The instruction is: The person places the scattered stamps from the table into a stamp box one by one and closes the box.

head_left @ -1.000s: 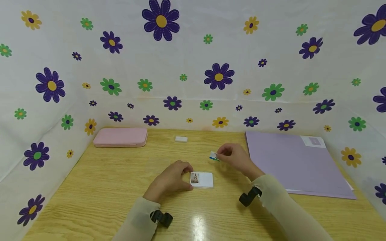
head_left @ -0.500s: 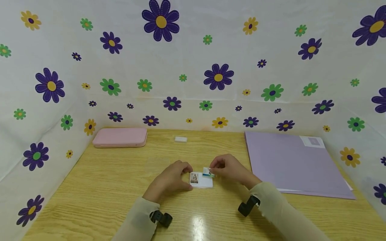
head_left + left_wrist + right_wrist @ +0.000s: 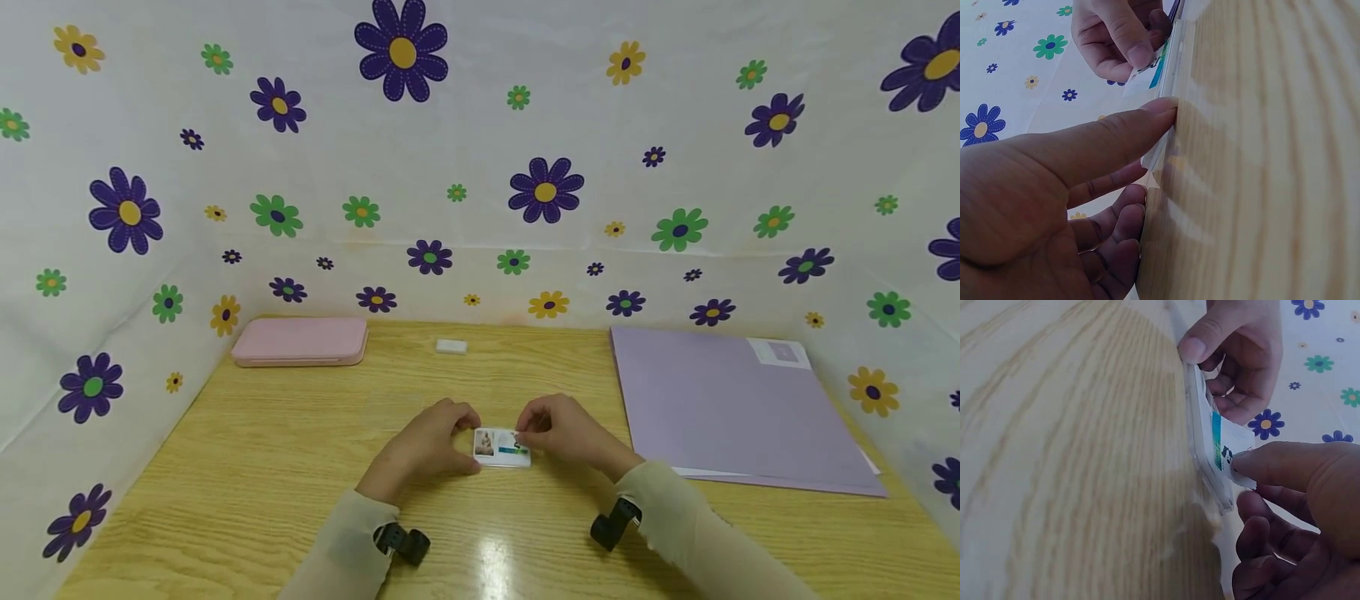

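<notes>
A small flat white case [image 3: 513, 459] with a clear rim lies on the wooden table, a brownish picture [image 3: 484, 442] on its left half. My left hand [image 3: 427, 446] grips its left end between thumb and fingers; the left wrist view shows the thumb [image 3: 1122, 134] along the near edge. With my right hand [image 3: 566, 433] I pinch a small stamp [image 3: 1235, 440], white with a blue-green strip and a dark figure. It is over the case's right half, one edge tilted up in the right wrist view. My fingertips hide part of the stamp.
At the back left lies a pink case [image 3: 300, 342]. A small white block [image 3: 452, 346] is at the back middle. A large purple folder [image 3: 720, 400] covers the right side. Left of the case, a faint transparent sheet [image 3: 390, 408] is on the table. Flowered cloth [image 3: 480, 167] encloses the table.
My right hand has brought the stamp left and nearer, from beyond the case to over its right half. My left hand has stayed at the case.
</notes>
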`<move>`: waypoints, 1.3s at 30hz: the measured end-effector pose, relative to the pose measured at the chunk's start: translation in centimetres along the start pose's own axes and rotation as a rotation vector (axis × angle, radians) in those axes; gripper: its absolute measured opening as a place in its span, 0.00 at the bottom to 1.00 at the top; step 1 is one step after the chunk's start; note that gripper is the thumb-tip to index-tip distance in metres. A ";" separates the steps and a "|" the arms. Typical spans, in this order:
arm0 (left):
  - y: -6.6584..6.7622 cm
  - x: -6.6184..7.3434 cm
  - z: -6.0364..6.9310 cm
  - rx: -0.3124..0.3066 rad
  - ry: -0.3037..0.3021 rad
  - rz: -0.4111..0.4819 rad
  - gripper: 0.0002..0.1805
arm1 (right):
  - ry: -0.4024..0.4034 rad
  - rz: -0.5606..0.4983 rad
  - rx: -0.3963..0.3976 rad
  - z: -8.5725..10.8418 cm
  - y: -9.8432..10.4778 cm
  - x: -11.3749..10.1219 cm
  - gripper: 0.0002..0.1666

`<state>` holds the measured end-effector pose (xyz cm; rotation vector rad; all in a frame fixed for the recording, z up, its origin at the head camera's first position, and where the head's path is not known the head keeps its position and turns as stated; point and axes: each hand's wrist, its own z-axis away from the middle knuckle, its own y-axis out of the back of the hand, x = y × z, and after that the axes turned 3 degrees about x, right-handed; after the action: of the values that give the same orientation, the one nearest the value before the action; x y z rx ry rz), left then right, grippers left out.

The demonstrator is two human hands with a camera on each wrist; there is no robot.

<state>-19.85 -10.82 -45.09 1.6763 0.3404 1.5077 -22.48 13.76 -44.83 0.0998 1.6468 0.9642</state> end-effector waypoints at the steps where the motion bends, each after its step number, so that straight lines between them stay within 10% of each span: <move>1: 0.0 0.0 0.0 0.001 0.001 0.000 0.26 | 0.006 0.011 0.004 0.0 -0.1 0.0 0.04; 39: 0.1 -0.4 0.1 -0.001 -0.050 -0.017 0.28 | 0.003 0.020 0.018 0.0 -0.3 0.5 0.02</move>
<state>-19.86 -11.23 -45.27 1.7038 0.3262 1.4508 -22.54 13.81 -45.45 0.1274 1.6603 0.9651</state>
